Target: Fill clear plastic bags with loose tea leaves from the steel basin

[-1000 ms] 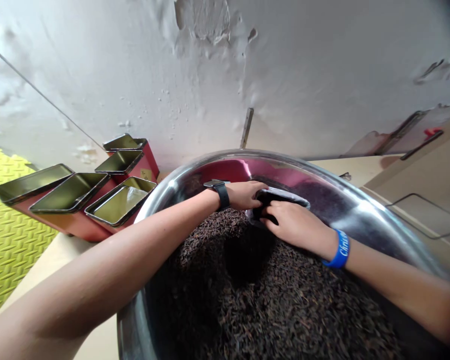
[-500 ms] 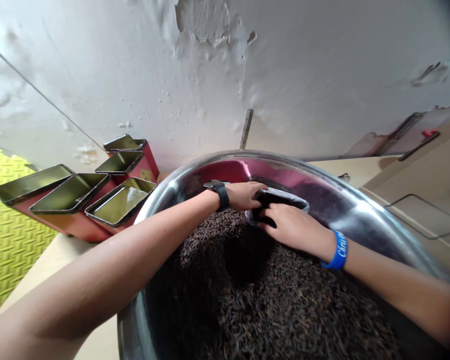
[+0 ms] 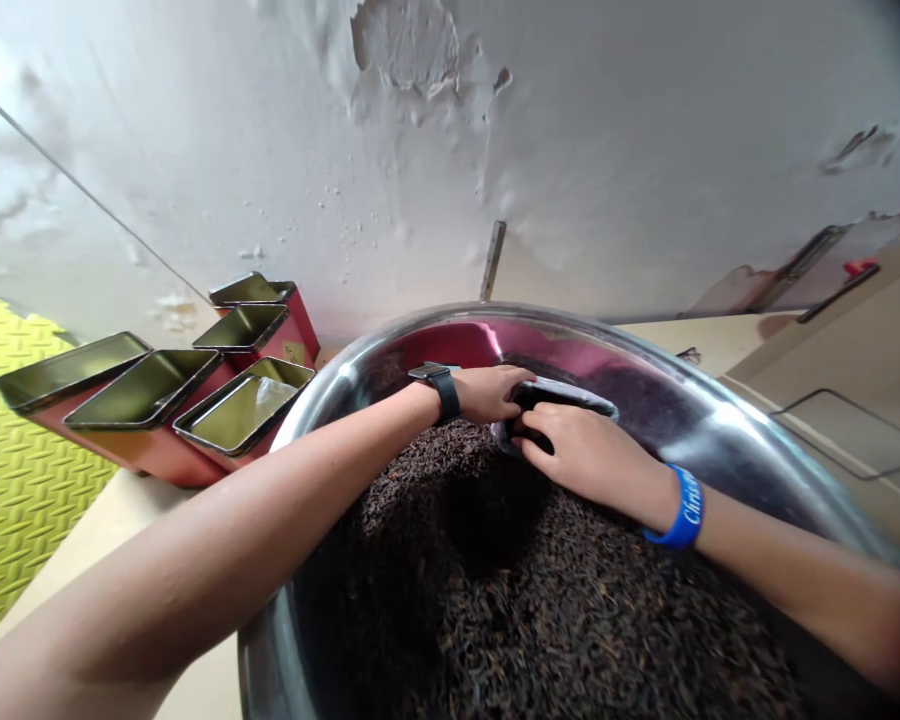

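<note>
Inside a large shiny metal basin (image 3: 562, 318) lies a heap of dark, dry, twisted leaves (image 3: 570, 600) that look like loose tea. A whitish bag (image 3: 570, 389) with a dark interior sits at the far side of the heap, its mouth facing up. My left hand (image 3: 491, 392), with a black watch on the wrist, grips the bag's left rim. My right hand (image 3: 589, 450), wearing a blue wristband, has its fingers curled at the near edge of the mouth, thumb lower. Its fingertips are partly hidden in shadow.
Several open red tins (image 3: 142, 400) with gold insides stand left of the basin on a pale tabletop (image 3: 105, 530). A yellow textured mat (image 3: 22, 450) lies beyond at the left. Behind is a peeling white wall (image 3: 270, 150). A cardboard box (image 3: 862, 330) stands at the right.
My right hand's fingers have curled in more at the bag's mouth, and its wrist has shifted slightly right and down. My left hand stays in place on the bag.
</note>
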Motion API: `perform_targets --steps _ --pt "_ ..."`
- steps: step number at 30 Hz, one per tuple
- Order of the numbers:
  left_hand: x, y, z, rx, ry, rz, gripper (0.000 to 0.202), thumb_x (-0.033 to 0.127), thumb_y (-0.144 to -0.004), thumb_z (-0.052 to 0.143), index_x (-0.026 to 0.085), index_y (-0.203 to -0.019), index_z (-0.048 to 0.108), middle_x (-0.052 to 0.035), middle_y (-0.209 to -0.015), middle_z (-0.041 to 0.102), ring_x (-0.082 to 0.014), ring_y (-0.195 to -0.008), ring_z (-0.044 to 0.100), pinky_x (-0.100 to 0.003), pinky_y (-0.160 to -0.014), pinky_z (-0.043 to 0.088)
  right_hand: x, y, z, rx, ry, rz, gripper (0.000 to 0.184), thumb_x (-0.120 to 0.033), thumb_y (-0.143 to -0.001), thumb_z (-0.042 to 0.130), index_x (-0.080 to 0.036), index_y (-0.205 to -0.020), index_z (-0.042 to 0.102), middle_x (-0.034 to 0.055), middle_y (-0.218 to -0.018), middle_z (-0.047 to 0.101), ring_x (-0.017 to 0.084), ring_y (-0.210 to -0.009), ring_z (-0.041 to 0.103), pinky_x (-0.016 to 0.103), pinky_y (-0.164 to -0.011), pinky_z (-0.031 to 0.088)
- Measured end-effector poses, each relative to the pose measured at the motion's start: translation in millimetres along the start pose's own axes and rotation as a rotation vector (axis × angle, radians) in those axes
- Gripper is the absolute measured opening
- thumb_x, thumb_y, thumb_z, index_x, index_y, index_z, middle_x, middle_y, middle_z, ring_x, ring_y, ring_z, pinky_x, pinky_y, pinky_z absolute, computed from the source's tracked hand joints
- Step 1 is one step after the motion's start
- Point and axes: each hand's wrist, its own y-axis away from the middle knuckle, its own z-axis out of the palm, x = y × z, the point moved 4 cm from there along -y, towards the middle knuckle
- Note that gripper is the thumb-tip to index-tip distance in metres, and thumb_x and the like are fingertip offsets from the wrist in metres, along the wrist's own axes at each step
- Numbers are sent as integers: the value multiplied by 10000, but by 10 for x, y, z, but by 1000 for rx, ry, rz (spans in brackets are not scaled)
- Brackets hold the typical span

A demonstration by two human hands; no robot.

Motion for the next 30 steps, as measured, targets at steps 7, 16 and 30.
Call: perform_targets --steps 7,16,30 --pt "-1 3 -3 -8 9 -9 546 245 -798 501 132 -1308 342 -108 -1322 438 -197 -1157 453 -304 -964 374 66 -18 158 -65 1 -49 315 -374 -858 439 -175 -988 645 99 -931 630 233 -909 589 340 -784 441" --pt "6 0 -2 -17 5 -23 541 244 -803 498 132 -1307 338 -111 -1340 419 -197 -1178 437 -315 -984 364 56 -4 86 -23 14 -33 320 -370 -852 453 -164 -1021 631 109 -951 613 235 -916 578 344 -787 441" --pt "-5 7 0 -7 8 -10 565 245 -800 500 112 -1325 336 -116 -1334 425 -200 -1181 438 -300 -990 356 80 -14 198 -51 -42 -84 343 -384 -856 445 -168 -1062 614 107 -1001 606 242 -938 573 359 -837 436"
